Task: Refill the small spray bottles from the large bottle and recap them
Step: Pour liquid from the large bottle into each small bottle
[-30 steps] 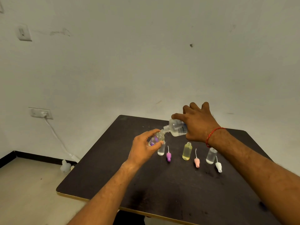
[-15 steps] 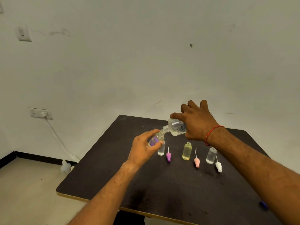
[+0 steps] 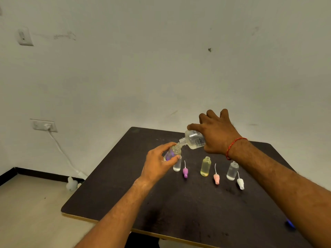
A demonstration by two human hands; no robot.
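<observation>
Mid-pour. Right hand (image 3: pixel 215 135) grips the large bottle (image 3: pixel 194 139), tipped, neck at the mouth of the small bottle (image 3: pixel 172 153) pinched in the left hand (image 3: pixel 157 161), up-left of the yellow bottle (image 3: pixel 205 166). Yellow bottle and the clear bottle (image 3: pixel 232 170) right of it stand uncapped. Three spray heads (image 3: pixel 216 179) lie loose on the table (image 3: pixel 179 212). All recapping looks pending.
</observation>
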